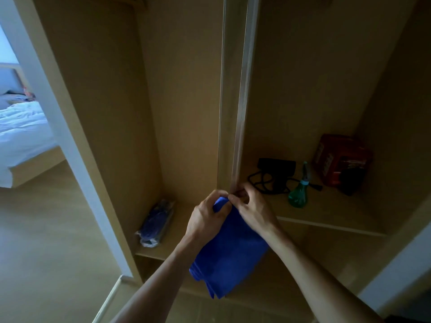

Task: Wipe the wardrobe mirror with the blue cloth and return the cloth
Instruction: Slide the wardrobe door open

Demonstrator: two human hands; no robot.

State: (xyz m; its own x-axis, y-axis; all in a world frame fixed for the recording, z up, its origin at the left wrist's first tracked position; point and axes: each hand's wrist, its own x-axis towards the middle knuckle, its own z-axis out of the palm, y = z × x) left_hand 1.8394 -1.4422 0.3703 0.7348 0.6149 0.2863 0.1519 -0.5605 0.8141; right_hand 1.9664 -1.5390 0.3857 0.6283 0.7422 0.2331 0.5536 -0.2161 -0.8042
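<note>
While both hands meet at the foot of the pale vertical wardrobe strip (240,113), we hold the folded blue cloth (233,250) by its top edge. Our left hand (205,217) curls its fingers round the bunched corner, and our right hand (251,210) pinches the edge beside it. The cloth hangs below them, in front of the beige wooden shelf (326,220). A green plastic spray bottle (299,194) stands on that shelf, right of our hands.

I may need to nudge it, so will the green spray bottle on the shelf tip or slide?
The green spray bottle stands upright on a wide base, so a low push would probably slide it. It looks plastic, likely light. The black cable beside it might snag it.
</note>
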